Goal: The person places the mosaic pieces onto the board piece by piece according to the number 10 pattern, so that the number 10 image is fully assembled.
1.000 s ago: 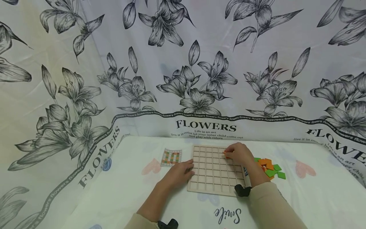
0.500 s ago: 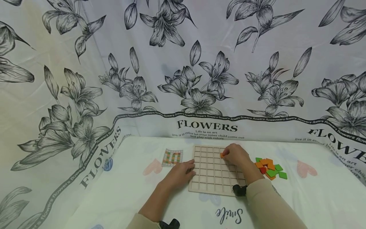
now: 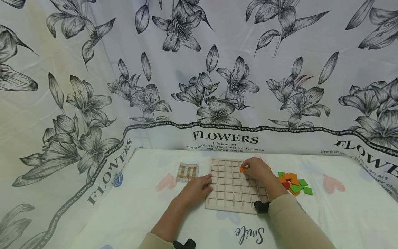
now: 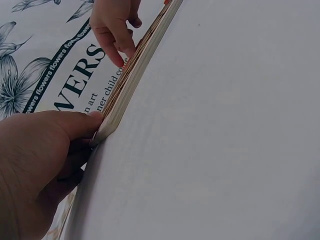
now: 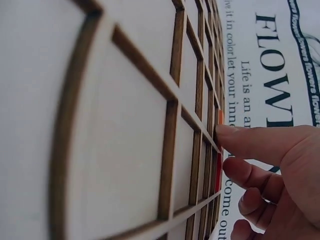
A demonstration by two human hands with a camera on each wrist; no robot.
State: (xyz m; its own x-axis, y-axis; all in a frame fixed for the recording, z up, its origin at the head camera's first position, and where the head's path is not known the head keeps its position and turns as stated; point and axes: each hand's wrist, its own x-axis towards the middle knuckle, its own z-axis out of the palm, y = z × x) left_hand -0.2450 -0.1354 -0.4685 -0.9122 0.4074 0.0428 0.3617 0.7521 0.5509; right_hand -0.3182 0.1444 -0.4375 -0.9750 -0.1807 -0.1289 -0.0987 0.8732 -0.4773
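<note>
**Orange tile [image 3: 242, 169] lies just left of my right hand [image 3: 258, 168], toward the far edge of the board [image 3: 228, 186]**

From left on the cloth-covered counter [image 3: 124, 211]: a small pattern card [image 3: 187, 172] of coloured squares lies just beyond my left hand [image 3: 196, 188]. That hand rests at the board's left edge, fingers loosely bent and touching the wood, clenched on nothing. Next spreads the pale, gridded board, its visible cells mostly bare. The orange tile comes next, directly left of my right fingertips, the relation that I judge counts most here; it looks squarish, so I see no long axis to line up, and whether it sits flat in a cell I cannot tell. My right hand is clearly the nearer one: the thumb touches the orange tile, the forefinger stands a little apart beside a red tile [image 5: 218, 172], and no pinch shows between them. Farthest right, past my right wrist, a loose heap of tiles [image 3: 293, 181] in orange, green and red lies off the board
</note>
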